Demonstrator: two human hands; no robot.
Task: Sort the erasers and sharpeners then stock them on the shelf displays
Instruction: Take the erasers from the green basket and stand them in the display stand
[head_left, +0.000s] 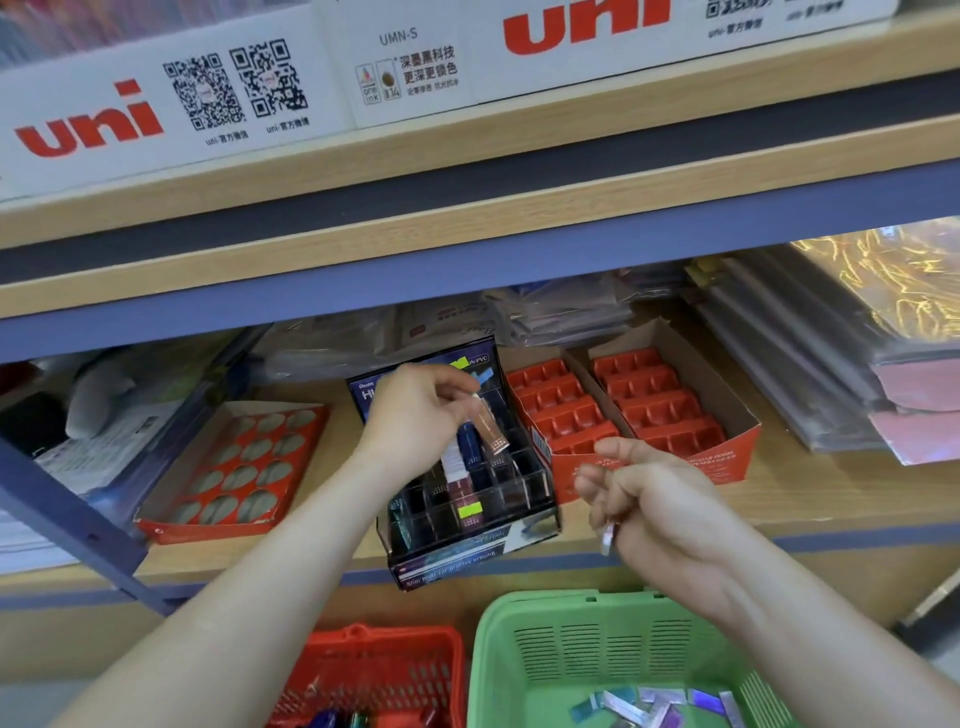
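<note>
Nearest you, at 5 o'clock, a green basket (540, 605) is sitting below the shelf edge, carrying a scatter of foil-wrapped pieces (654, 704) on its floor. A red basket (415, 636) is standing just beside it at 7 o'clock; its contents are too cropped to tell.

Across the middle, the wooden shelf (779, 499) is running from 9 to 3 o'clock. White boxes (156, 104) with red lettering are lining the board above at 11 o'clock. Stacks of wrapped sheets (805, 364) are lying at 2 o'clock. A red tray (208, 530) with round holes is lying at 8 o'clock. An orange-red box (727, 457) of square compartments is sitting at 3 o'clock, just beside the dark display case (452, 561) at the centre.

In the case's clear slots, slim erasers are standing upright: a blue eraser (470, 441), a white eraser (453, 460) touching it, and a maroon eraser (460, 491) in front.

Your left hand (415, 410) is hovering over the case, pinching a rose-gold eraser (488, 423) by its top end between thumb and fingertips. That eraser is hanging tilted, its lower end just beside the blue one.

Your right hand (644, 493), at 4 o'clock, is curling its fingers into a loose fist in front of the orange-red box. A silvery piece (608, 538) is poking out below the fist, clamped in those fingers.
</note>
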